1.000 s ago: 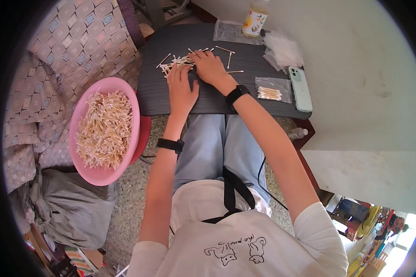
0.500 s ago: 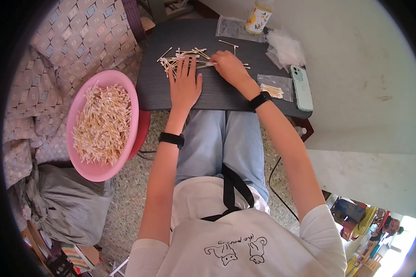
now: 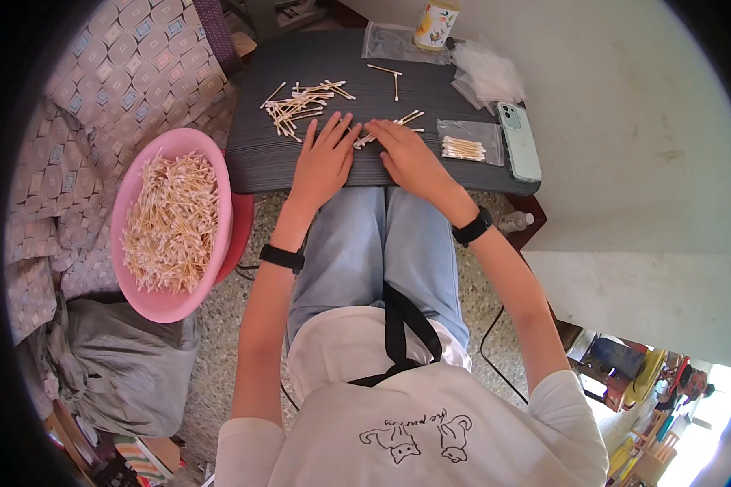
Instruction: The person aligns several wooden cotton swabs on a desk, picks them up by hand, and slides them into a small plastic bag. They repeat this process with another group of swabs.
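Note:
A loose heap of cotton swabs lies on the dark table, just beyond my left hand. That hand rests on the tabletop with its fingers stretched forward. Opposite it, my right hand lies with its fingers extended over a smaller group of swabs. The fingertips of both hands touch or nearly touch this group, and the right hand partly hides it. Some swab ends stick out beyond the right hand. To its right, a small clear bag has a row of swabs in or on it.
A pink basin heaped with swabs stands left of the table. A pale green phone lies at the right edge. Behind are clear plastic bags, a bottle and two stray swabs. A wall borders the right side.
My right hand has come nearer to me, and its pinching fingers have straightened. My left hand has drawn back off the heap. A small group of swabs now lies between the hands.

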